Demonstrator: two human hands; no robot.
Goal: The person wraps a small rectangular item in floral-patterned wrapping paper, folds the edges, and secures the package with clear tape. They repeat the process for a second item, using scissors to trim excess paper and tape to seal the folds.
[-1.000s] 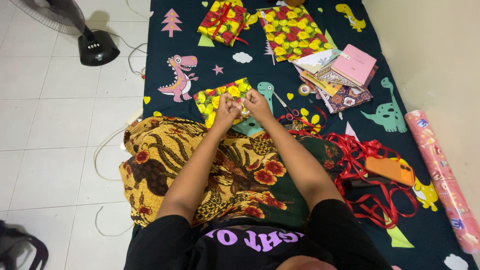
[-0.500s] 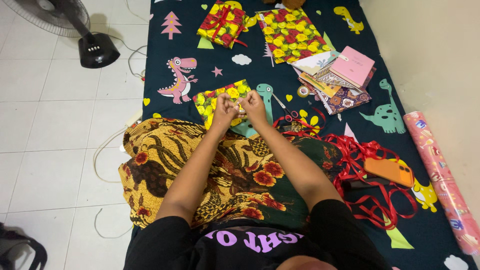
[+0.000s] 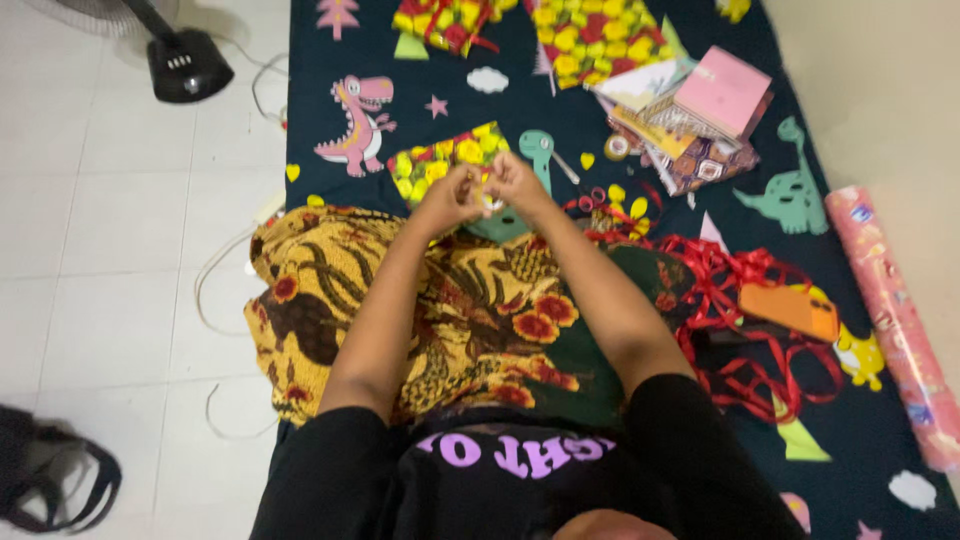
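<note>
My left hand and my right hand meet, fingers curled, just above the near edge of a flat parcel wrapped in yellow and red rose paper. Both pinch a small pale thing between them; blur hides what it is. The parcel lies on a dark bedsheet printed with dinosaurs. A brown and gold batik cloth covers my lap under my forearms.
Red-handled scissors and a tape roll lie right of my hands. Beyond are stacked books, loose rose paper and a ribboned parcel. Tangled red ribbon, an orange phone and a pink paper roll sit right. A fan base stands left.
My hands stay pressed together over the parcel, with only slight finger movement. My head has tipped, so everything sits a little higher in view and is blurred.
</note>
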